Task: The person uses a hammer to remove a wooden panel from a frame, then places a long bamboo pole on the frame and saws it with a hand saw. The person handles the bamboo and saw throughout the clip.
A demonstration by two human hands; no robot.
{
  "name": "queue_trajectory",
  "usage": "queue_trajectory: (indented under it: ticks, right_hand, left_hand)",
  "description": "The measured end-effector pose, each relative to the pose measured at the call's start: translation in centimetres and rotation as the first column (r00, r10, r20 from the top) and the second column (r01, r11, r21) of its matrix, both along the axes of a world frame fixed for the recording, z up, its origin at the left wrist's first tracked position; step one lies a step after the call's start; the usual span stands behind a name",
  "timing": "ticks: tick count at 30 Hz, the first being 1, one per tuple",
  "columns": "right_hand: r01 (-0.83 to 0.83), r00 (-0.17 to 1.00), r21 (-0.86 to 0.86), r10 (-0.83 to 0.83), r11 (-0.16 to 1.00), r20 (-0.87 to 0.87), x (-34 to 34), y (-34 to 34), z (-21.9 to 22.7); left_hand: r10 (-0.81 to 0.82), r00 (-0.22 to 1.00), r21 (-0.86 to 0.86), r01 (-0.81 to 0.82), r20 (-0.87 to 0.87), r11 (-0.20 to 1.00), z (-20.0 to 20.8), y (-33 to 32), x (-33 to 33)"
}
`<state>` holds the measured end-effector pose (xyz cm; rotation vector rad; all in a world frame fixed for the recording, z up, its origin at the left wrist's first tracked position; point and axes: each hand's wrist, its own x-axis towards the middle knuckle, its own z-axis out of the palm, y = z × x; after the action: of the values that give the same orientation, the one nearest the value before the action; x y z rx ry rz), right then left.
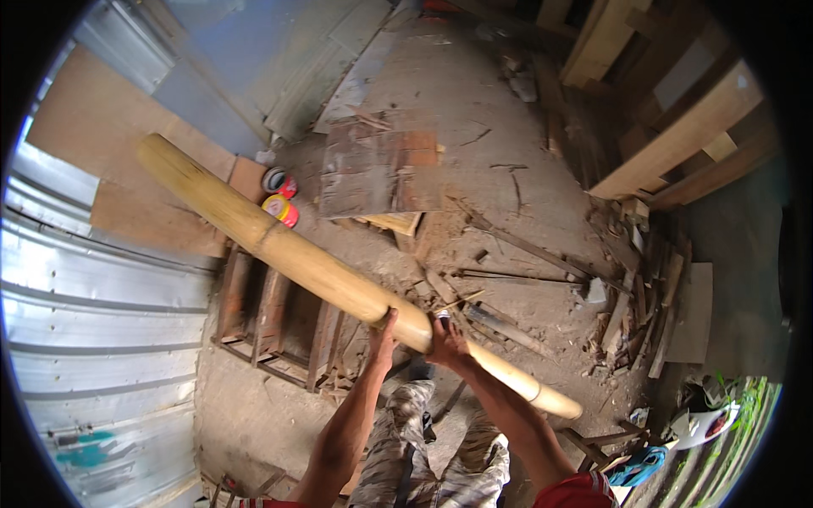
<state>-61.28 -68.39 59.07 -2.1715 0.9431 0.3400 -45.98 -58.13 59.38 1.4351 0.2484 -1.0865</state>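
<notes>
A thick, yellowish bamboo pole (326, 279) slants across in front of me, from the far left down to the near right. My left hand (384, 340) grips its near side around the middle, with the thumb up against the bamboo. Just to the right, my right hand (446, 345) is closed over the pole, close to a ringed joint. Something small, dark and pale shows by the right hand's fingertips, too small to name. Both ends of the pole are off the ground or hide what lies under them; the left end reaches past the hands toward the metal wall.
A low wooden table (360, 173) with a worn top stands ahead. Two cans (280, 210) sit left of it. A wooden frame (269, 317) lies under the pole. Scrap wood (622, 317) is heaped at right, near leaning planks (677, 140). Corrugated metal wall (93, 339) runs along the left.
</notes>
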Motion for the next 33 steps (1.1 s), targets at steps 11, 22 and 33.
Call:
queue_trajectory:
  ticks: [11, 22, 33]
  right_hand:
    - [-0.181, 0.983, -0.175, 0.179, 0.968, -0.029, -3.8, -1.4, -4.3]
    - [-0.138, 0.99, -0.229, 0.14, 0.964, -0.003, -7.7, -0.1, -12.7]
    - [0.33, 0.941, -0.15, -0.338, 0.932, -0.027, -14.4, 5.8, -16.2]
  left_hand:
    - [0.544, 0.725, -0.261, -0.477, 0.423, 0.839, -1.2, 3.9, 9.2]
    - [0.497, 0.832, -0.205, -0.457, 0.246, 0.865, -9.8, 4.8, 6.9]
    - [0.38, 0.882, -0.001, -0.396, 0.279, 0.918, -13.1, 6.4, 5.9]
